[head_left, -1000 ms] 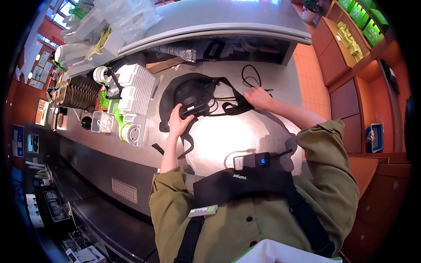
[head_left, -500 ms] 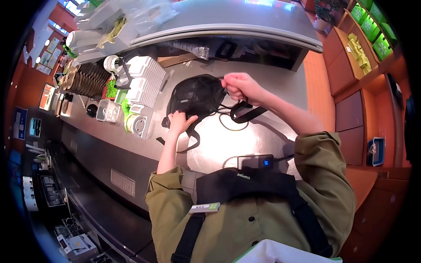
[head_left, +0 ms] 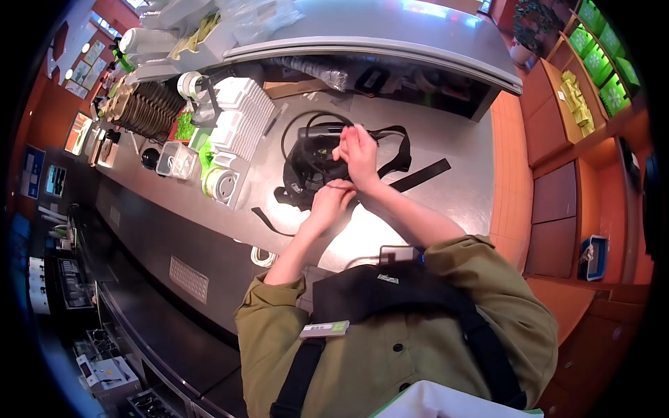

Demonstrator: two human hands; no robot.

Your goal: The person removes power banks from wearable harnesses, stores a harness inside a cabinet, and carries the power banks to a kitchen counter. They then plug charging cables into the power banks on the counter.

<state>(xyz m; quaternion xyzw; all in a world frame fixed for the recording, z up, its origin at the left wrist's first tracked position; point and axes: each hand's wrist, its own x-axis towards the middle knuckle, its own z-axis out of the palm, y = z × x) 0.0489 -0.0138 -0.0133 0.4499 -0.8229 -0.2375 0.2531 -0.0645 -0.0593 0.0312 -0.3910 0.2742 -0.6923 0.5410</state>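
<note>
A black bag (head_left: 301, 167) with loose straps lies on the metal counter (head_left: 460, 191) in front of me. Across its top loops a dark cable (head_left: 287, 129), and a dark grey object (head_left: 322, 130) shows at its far edge. My left hand (head_left: 333, 200) has its fingers curled on the near right edge of the bag. Just above it, my right hand (head_left: 359, 153) is closed over the bag's right side; what its fingers hold is hidden. A black strap (head_left: 425, 174) stretches out to the right.
A small dark box (head_left: 397, 255) with a cable sits close to my chest. Stacked white containers (head_left: 240, 115), a clear tub (head_left: 175, 160) and a white round roll (head_left: 221, 184) stand on the left. A raised metal shelf (head_left: 390, 35) spans the back.
The bag has been turned, its cable now looping over the top and its straps spread right. My right hand moved left and nearer, my left hand moved right; they are now close together.
</note>
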